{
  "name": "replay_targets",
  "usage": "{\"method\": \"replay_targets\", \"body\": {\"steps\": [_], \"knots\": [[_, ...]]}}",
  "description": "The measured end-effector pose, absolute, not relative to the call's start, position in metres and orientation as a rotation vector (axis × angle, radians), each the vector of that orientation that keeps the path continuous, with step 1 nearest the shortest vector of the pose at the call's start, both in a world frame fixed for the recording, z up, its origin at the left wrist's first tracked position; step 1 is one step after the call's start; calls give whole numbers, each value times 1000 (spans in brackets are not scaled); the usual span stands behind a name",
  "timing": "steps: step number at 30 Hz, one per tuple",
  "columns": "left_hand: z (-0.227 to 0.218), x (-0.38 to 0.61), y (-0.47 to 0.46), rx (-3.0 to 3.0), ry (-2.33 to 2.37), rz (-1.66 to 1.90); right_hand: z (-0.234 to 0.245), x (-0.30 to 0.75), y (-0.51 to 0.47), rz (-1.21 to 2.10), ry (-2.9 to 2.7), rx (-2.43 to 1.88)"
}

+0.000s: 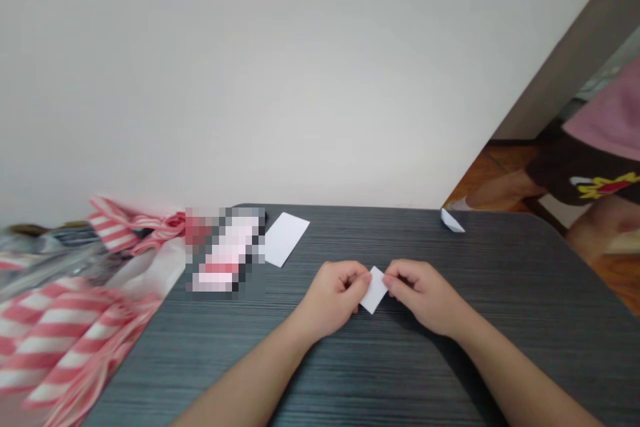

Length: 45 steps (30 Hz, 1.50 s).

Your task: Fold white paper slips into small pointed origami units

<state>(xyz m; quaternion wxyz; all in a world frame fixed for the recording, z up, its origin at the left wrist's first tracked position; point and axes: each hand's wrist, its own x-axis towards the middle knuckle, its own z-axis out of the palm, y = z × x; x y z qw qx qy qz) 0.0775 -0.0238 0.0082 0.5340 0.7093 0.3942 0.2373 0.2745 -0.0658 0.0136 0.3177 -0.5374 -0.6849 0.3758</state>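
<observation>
In from the far edge of the bench (pixel 200 360), the left hand (pixel 337 299) and right hand (pixel 425 295) pinched the white paper (pixel 374 291) at opposite sides. It seemed light, easily creased, best gripped by corners.

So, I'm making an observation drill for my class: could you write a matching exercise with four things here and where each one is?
Things
1. Small white paper
2. Flat white sheet
3. Folded white piece
4. Striped cloth

Places
A. By the far edge of the table, towards the right
B. Off the table, to its left
C. Held by the left hand and right hand
D. Immediately right of the pixelated item

Pairs: 1-C, 2-D, 3-A, 4-B
</observation>
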Motion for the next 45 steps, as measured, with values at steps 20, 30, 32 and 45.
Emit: {"method": "replay_targets", "body": {"steps": [20,30,32,45], "knots": [[6,78,-23,1611,913,529,3,281,-63,957,-1698,-1433],[-3,80,-20,1406,876,598,-8,280,-70,1009,-1732,-1108],[-2,80,-21,1400,879,595,-5,280,-70,986,-1784,-1114],[7,81,-23,1454,890,552,-4,280,-69,919,-1842,-1151]]}}
